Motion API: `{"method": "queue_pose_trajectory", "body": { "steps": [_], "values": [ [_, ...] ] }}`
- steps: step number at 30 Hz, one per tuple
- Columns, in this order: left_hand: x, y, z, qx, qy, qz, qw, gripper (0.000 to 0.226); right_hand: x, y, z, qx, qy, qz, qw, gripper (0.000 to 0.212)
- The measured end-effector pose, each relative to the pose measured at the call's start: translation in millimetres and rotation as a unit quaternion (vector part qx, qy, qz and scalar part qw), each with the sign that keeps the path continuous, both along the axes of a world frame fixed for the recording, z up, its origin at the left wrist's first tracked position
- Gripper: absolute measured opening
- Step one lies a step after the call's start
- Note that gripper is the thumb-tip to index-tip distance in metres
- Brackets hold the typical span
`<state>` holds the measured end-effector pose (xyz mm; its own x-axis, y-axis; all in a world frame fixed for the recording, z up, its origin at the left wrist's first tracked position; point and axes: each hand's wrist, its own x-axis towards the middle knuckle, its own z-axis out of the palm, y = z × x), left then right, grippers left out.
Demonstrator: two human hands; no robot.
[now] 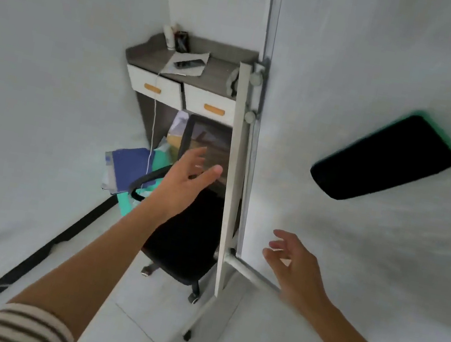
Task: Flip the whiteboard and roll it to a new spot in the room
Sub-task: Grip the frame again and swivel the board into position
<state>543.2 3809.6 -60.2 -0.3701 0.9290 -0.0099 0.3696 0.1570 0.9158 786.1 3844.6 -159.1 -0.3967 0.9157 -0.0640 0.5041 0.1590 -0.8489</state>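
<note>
one whiteboard (385,78) with one black eraser (386,158). left hand (186,182) and right hand (296,266) spread wide, holding nothing. one desk (220,75), two drawers, one chair (185,239), white floor.

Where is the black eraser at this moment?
In the head view, the eraser sits on the whiteboard surface at the right of the picture, above the open right hand and right of the stand's upright post.
</note>
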Motion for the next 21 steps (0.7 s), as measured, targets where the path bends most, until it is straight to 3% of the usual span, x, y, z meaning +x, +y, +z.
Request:
{"method": "queue_pose_trajectory", "body": {
  "steps": [3, 8, 11, 14, 18, 21],
  "values": [
    [-33.9, 71.1, 20.9, -0.004, -0.063, -0.109, 0.992, 0.090, -45.0, 13.2, 11.4, 0.035, -0.003, -0.062, 0.997, 0.042],
    [-26.0, 129.1, 41.4, -0.055, -0.085, -0.304, 0.947, 0.032, -92.8, 19.9, 29.5, 0.040, -0.006, -0.143, 0.989, 0.049],
    [-17.5, 126.8, 30.5, -0.013, -0.085, -0.339, 0.937, 0.030, -101.3, 10.6, 34.8, 0.040, 0.000, -0.176, 0.984, 0.053],
    [-2.3, 113.8, 26.5, -0.001, -0.070, -0.384, 0.921, 0.013, -103.1, -6.4, 35.4, 0.044, -0.001, -0.191, 0.981, 0.057],
    [27.2, 90.9, 18.2, 0.028, -0.056, -0.379, 0.923, 0.026, -96.2, -30.0, 28.8, 0.056, -0.025, -0.206, 0.977, 0.060],
    [49.2, 70.2, 16.9, 0.041, -0.044, -0.368, 0.928, 0.023, -80.1, -47.4, 23.4, 0.054, -0.039, -0.223, 0.973, 0.063]
  ]
}}
